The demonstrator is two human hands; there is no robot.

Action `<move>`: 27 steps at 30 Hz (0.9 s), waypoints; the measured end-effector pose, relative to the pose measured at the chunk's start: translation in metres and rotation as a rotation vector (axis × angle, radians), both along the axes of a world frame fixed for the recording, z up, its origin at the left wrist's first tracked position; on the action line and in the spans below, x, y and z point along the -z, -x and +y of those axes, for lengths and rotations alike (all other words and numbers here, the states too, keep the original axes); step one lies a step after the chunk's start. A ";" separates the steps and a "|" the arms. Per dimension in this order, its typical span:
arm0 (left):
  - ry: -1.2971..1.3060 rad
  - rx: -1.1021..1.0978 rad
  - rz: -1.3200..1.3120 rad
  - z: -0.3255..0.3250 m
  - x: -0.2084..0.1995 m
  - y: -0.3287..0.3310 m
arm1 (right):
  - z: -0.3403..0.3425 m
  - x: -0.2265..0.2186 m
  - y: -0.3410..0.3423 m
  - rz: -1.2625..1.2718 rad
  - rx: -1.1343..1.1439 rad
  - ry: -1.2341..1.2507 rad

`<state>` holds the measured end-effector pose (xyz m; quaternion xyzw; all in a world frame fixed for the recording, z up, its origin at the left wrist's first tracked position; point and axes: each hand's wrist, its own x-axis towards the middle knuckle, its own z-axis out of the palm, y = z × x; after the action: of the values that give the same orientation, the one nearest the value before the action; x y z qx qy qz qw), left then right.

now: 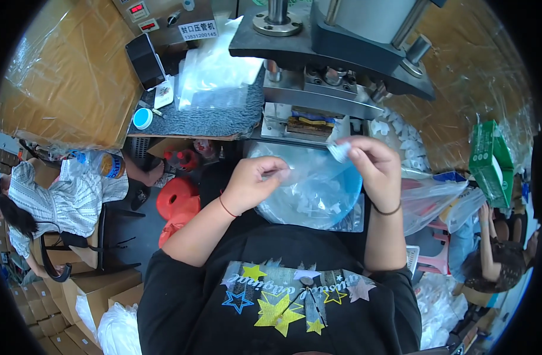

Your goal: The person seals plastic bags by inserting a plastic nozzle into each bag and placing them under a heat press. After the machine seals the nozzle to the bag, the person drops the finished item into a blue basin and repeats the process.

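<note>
Bkgd: press (pixel 348 53). White pc (pixel 339 152) pinched in your R hand (pixel 377 167), near tub (pixel 355 190). L hand (pixel 254 180) tips close; can't tell if holding. Pile of white pcs (pixel 406 141) at R, prob. done; qty left unclear.

- Eleven o'clock: dark characters and digits on a white label (pixel 200 30); red digits on two small displays (pixel 138 10).
- Six o'clock: pale lettering (pixel 283 288) across the black shirt (pixel 223 319).

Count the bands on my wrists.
2: a reddish band on the wrist of the left hand; a dark band on that of the right hand. No others show.
</note>
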<state>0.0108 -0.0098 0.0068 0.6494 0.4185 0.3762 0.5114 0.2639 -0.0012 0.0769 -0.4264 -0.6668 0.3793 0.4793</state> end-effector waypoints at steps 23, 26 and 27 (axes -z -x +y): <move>0.670 0.071 -0.607 0.045 0.029 -0.032 | 0.069 0.069 -0.115 -0.880 0.360 -0.124; 0.329 -0.150 -0.386 0.046 0.026 -0.023 | 0.068 0.077 -0.112 -0.919 0.451 -0.144; 0.112 -0.309 -0.183 0.056 0.023 -0.010 | 0.068 0.076 -0.113 -0.933 0.447 -0.175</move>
<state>0.0210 0.0465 -0.0158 0.5110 0.4851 0.4840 0.5189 0.3772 0.0667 0.0008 -0.6400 -0.7314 -0.0196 0.2345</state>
